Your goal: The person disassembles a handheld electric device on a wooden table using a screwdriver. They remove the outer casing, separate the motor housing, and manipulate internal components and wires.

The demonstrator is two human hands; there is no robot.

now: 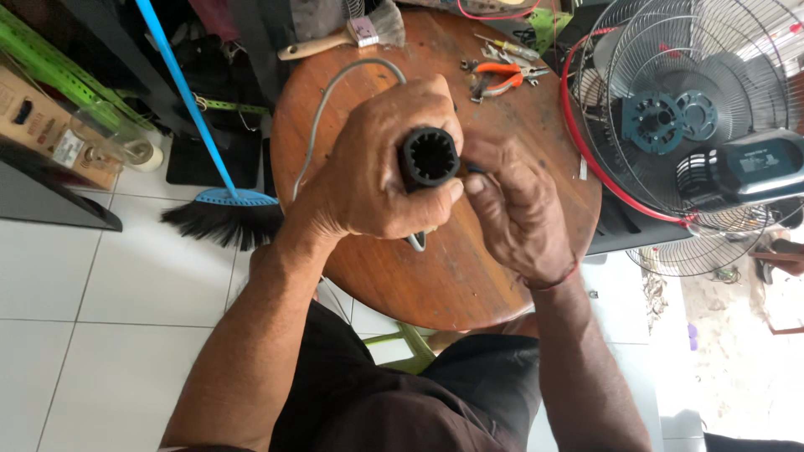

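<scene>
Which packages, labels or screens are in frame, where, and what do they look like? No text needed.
Cardboard box: far left on the floor, tan, with small printed marks and a pale sticker.
Label on fan motor housing: right edge, in front of the wire fan guard, teal panel on a black body with small pale print.
Tape roll: beside the box, whitish ring.
No screens visible.

Left hand is gripping a black ribbed tube above the round wooden table; right hand is pinching beside it.
</scene>
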